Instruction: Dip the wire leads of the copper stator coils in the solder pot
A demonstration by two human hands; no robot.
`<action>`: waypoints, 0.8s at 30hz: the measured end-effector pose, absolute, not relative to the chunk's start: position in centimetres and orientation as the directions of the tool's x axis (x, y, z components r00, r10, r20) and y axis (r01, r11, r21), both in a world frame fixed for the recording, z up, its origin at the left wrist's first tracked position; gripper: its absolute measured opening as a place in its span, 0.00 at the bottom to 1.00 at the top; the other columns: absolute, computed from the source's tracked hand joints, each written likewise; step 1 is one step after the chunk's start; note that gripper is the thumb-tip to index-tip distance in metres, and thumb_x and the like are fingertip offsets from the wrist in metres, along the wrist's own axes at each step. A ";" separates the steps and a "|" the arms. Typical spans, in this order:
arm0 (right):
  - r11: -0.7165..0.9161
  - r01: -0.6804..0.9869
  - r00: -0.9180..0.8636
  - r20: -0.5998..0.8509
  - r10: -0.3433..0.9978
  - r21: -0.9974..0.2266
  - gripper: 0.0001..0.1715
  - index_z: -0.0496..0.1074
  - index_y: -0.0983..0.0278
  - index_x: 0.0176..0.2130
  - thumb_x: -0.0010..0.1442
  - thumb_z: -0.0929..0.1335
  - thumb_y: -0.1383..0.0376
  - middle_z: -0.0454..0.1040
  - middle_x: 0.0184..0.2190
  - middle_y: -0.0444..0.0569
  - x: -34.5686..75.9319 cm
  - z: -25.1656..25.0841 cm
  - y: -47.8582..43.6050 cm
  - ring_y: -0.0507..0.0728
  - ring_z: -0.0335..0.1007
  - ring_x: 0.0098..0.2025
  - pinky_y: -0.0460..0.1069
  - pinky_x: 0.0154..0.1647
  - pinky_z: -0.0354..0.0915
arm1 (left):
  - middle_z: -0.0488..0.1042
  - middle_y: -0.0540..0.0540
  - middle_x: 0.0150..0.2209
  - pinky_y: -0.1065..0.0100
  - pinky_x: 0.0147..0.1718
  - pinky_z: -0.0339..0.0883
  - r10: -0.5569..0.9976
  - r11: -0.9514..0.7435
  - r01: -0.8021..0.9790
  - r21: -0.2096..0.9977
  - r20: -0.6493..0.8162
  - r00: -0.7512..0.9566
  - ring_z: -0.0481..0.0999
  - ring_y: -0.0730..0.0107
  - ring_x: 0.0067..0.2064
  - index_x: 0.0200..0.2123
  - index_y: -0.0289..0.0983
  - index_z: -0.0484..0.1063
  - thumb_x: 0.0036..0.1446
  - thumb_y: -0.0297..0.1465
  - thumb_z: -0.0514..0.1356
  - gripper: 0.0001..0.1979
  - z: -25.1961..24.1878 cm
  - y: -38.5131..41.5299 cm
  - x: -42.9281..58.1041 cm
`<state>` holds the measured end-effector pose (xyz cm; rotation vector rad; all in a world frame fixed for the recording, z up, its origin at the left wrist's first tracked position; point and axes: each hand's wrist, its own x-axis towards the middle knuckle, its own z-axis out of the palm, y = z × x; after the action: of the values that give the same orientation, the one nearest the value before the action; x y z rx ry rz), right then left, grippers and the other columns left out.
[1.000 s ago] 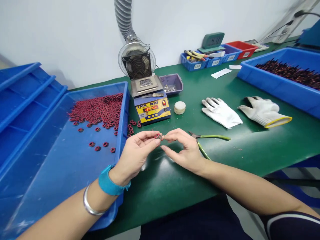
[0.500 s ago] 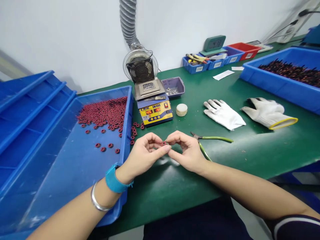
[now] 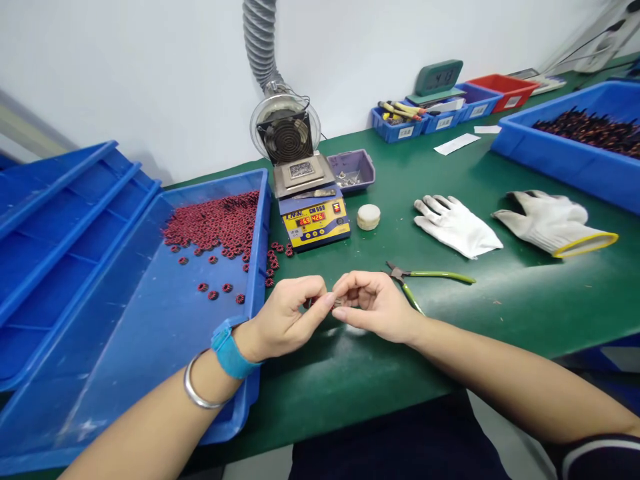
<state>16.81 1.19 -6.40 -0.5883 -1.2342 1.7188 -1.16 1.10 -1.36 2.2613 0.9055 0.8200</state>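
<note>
In front of the solder pot point(image 3: 316, 225) my two hands meet over the green table. My left hand point(image 3: 285, 320) is closed round a small red wire-wound ring coil point(image 3: 315, 302), mostly hidden by the fingers. Thin wire ends of the coil point toward my right hand point(image 3: 377, 308), whose thumb and fingertips pinch close at these wires. Green-handled cutting pliers point(image 3: 400, 273) lie spread just beyond my right hand. Many similar red coils point(image 3: 220, 223) are heaped in the blue tray point(image 3: 145, 320) on the left, and several lie on the table beside its wall.
Behind the pot stand a fume hose point(image 3: 260, 43) with a fan and a purple bin point(image 3: 371, 167). A round white tin point(image 3: 369, 217) and two gloves point(image 3: 457, 227) lie to the right. A blue tray of dark parts point(image 3: 575, 157) and small tool bins point(image 3: 400, 132) sit farther back.
My left hand has turned, with its fingers curled further over the coil, so less of it shows. The right hand stays beside it. The whole view has shifted slightly.
</note>
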 end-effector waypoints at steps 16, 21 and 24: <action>-0.261 -0.414 -0.467 -0.042 0.883 -0.872 0.18 0.74 0.66 0.29 0.41 0.81 0.61 0.74 0.23 0.42 17.2 -6.0 1.8 0.46 0.68 0.24 0.43 0.28 0.67 | 0.72 0.48 0.29 0.71 0.29 0.68 0.909 -0.400 0.306 0.864 0.333 0.249 0.73 0.72 0.29 0.34 0.35 0.71 0.63 0.38 0.58 0.12 -1.4 1.7 -2.4; -0.278 -0.428 -0.444 -0.068 0.893 -0.860 0.19 0.75 0.66 0.28 0.40 0.81 0.59 0.77 0.26 0.44 17.4 -6.0 2.0 0.49 0.74 0.28 0.45 0.34 0.71 | 0.73 0.45 0.35 0.68 0.34 0.69 0.861 -0.344 0.352 0.871 0.143 0.488 0.73 0.69 0.36 0.43 0.35 0.70 0.58 0.40 0.61 0.16 -1.8 1.5 -2.2; -0.257 -0.416 -0.408 -0.073 0.910 -0.872 0.21 0.74 0.66 0.29 0.41 0.80 0.56 0.78 0.28 0.46 17.9 -5.5 2.7 0.52 0.77 0.30 0.46 0.34 0.72 | 0.73 0.45 0.36 0.68 0.34 0.69 0.852 -0.337 0.401 0.852 0.095 0.514 0.73 0.69 0.36 0.44 0.34 0.68 0.55 0.39 0.61 0.17 -1.9 1.5 -2.2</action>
<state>17.86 2.72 -5.46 -0.7467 -1.0087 1.8098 -2.18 1.54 -1.94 1.9399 1.0277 0.6996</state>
